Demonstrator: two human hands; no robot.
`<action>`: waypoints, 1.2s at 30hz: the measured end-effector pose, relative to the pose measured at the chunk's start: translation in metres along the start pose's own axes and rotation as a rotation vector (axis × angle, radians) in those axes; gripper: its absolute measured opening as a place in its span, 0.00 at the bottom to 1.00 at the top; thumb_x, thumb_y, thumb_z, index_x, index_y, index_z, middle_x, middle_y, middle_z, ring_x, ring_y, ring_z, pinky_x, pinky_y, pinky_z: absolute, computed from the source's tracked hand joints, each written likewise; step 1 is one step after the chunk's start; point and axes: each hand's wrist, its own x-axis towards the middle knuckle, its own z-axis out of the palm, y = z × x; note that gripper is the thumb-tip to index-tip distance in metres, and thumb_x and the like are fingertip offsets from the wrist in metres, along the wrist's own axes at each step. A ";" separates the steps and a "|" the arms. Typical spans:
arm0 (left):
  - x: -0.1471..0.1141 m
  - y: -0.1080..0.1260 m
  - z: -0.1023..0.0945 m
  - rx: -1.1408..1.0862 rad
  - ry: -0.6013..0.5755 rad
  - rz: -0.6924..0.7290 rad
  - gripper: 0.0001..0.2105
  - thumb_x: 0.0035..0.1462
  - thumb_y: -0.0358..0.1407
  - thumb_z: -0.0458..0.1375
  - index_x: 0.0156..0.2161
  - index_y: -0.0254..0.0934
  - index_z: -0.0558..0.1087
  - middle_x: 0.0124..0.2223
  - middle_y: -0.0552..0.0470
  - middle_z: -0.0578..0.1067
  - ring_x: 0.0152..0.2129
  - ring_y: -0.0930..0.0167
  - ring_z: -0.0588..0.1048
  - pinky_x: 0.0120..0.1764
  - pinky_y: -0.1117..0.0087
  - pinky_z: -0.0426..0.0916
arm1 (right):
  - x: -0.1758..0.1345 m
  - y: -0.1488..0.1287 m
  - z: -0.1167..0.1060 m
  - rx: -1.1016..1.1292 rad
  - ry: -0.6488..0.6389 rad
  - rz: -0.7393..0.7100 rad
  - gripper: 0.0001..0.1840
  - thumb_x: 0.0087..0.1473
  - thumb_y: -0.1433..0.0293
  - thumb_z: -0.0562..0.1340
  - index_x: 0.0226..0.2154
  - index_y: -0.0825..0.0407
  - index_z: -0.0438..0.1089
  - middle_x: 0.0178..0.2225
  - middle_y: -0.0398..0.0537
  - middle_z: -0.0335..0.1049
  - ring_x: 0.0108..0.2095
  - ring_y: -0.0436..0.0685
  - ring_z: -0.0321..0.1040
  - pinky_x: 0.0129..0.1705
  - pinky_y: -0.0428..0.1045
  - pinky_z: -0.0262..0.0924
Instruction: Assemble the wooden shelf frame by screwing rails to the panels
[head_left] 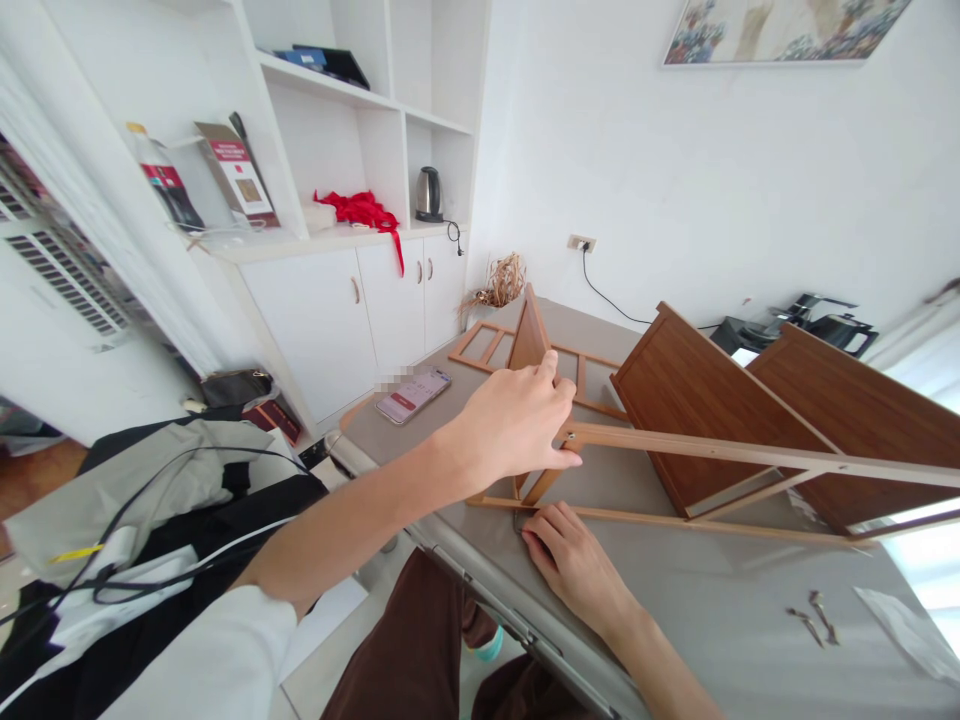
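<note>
Currently a wooden frame point(675, 442) with broad brown boards point(720, 410) lies on its side across the grey tabletop point(675, 620), reaching from the centre of the frame to its right edge. At the centre, the left hand point(521, 415) grips the near end of the frame's upper rail, thumb below and fingers bent over the top. Just beneath it, the right hand point(581, 560) rests low by the end of the lower rail point(637, 518), its fingers curled together over a small metal piece point(519, 520); whether they pinch it, I cannot tell. Left of the hands, a phone point(412, 395) lies flat near the tabletop's edge, its screen lit. Toward the lower right, two metal bolts point(824, 618) lie side by side, with a clear plastic bag point(911, 632) near them. At the upper left stands a white cabinet point(300, 320), with a red ribbon point(367, 210) and a kettle point(429, 195) on its shelves
</note>
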 end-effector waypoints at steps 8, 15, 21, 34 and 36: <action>0.000 0.000 -0.002 0.001 -0.015 -0.006 0.30 0.55 0.56 0.59 0.49 0.30 0.71 0.64 0.29 0.62 0.37 0.61 0.78 0.33 0.66 0.70 | 0.000 0.001 0.001 0.008 0.014 -0.001 0.09 0.66 0.72 0.55 0.38 0.50 0.70 0.35 0.47 0.69 0.38 0.56 0.65 0.41 0.52 0.63; -0.001 0.000 -0.001 0.005 -0.002 -0.002 0.30 0.55 0.57 0.59 0.49 0.29 0.71 0.64 0.28 0.62 0.37 0.60 0.79 0.32 0.66 0.70 | -0.002 0.001 -0.004 0.014 0.003 -0.039 0.09 0.66 0.71 0.55 0.38 0.49 0.70 0.36 0.47 0.70 0.38 0.56 0.66 0.41 0.52 0.63; -0.003 0.000 -0.001 0.015 0.005 0.007 0.30 0.55 0.57 0.59 0.49 0.29 0.71 0.64 0.29 0.62 0.39 0.59 0.79 0.33 0.66 0.70 | -0.005 -0.004 -0.004 0.050 0.038 -0.041 0.10 0.67 0.74 0.53 0.44 0.50 0.69 0.36 0.48 0.69 0.39 0.56 0.65 0.41 0.53 0.64; -0.002 -0.001 0.000 0.007 0.008 0.006 0.30 0.54 0.57 0.60 0.48 0.30 0.72 0.64 0.29 0.63 0.38 0.60 0.79 0.32 0.66 0.70 | -0.006 -0.001 0.009 0.021 0.045 -0.039 0.08 0.65 0.75 0.55 0.42 0.51 0.69 0.38 0.49 0.67 0.40 0.57 0.63 0.43 0.54 0.65; -0.002 -0.001 -0.002 0.006 0.000 0.007 0.30 0.54 0.56 0.60 0.48 0.30 0.72 0.64 0.29 0.63 0.37 0.60 0.79 0.32 0.66 0.70 | -0.006 -0.002 0.008 0.014 0.048 -0.048 0.08 0.65 0.75 0.55 0.43 0.51 0.69 0.38 0.49 0.67 0.39 0.57 0.64 0.42 0.53 0.65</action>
